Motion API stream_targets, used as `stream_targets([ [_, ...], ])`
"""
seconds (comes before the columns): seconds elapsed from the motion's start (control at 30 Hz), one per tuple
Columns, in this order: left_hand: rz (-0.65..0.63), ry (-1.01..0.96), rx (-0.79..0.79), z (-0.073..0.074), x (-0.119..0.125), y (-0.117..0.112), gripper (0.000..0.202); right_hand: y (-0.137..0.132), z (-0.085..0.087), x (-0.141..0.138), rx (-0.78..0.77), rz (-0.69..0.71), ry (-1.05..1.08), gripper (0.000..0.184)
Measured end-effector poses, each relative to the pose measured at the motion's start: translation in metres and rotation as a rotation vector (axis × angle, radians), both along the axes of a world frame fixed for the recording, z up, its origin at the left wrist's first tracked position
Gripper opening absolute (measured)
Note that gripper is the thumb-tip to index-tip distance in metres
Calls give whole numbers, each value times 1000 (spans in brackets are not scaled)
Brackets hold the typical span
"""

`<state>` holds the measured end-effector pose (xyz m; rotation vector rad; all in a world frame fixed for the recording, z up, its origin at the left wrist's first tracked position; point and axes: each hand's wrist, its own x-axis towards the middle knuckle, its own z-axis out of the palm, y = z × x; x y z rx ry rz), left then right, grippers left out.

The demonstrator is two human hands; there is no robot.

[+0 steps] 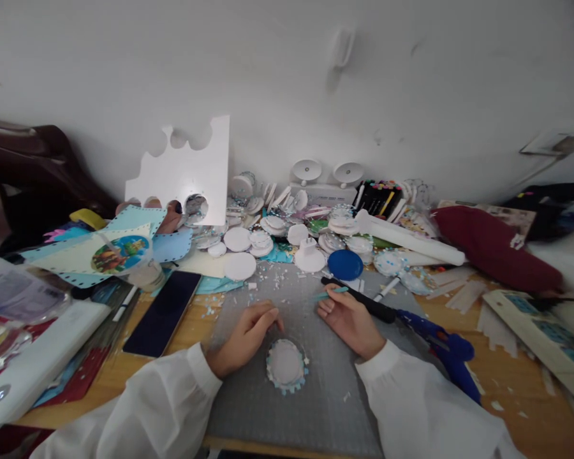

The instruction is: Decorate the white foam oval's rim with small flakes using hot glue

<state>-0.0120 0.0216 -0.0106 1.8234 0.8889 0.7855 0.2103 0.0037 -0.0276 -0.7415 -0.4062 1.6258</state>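
On the grey cutting mat [325,395] lies a round white disc [287,362], its rim edged with small pale-blue and white pieces. Just above and to the left of it, my left hand [249,328] rests low with loosely bent fingers, thumb and forefinger a little apart and nothing visible between them. My right hand [347,317] pinches a slim light-teal stick-like tool [332,293] between thumb and fingers; its exact kind is unclear. Close beside that hand are a black stick-shaped object [363,301] and a blue glue gun [440,338].
Behind the mat is a pile of white discs [239,266], a blue disc [345,264], markers [377,197] and a white roll [411,237]. At left are a phone [162,313], a plastic cup [146,271] and a cut-out white board [182,175], partly held by another person's fingers [171,217].
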Motion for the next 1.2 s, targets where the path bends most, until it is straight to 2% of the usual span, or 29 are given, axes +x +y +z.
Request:
stream_targets([
  [0.47, -74, -27, 24, 2, -1, -4, 48, -4, 0, -2, 46, -87, -122, 19],
  [0.8, 49, -147, 79, -4, -9, -7, 60, -11, -10, -5, 130, -260, -436, 21],
  [0.9, -49, -147, 96, -1, -10, -9, 63, -12, -10, -5, 168, -274, -579, 19],
  [1.07, -366, -76, 106, 4, -10, -11, 61, -8, 3, -5, 271, -234, -768, 11],
  [1.13, -404, -20, 123, 4, -10, -11, 55, -3, 9, -9, 293, -197, -803, 10],
  [1.2, -373, 42, 157, 3, -9, -12, 47, 3, 16, -16, 306, -168, -812, 10],
])
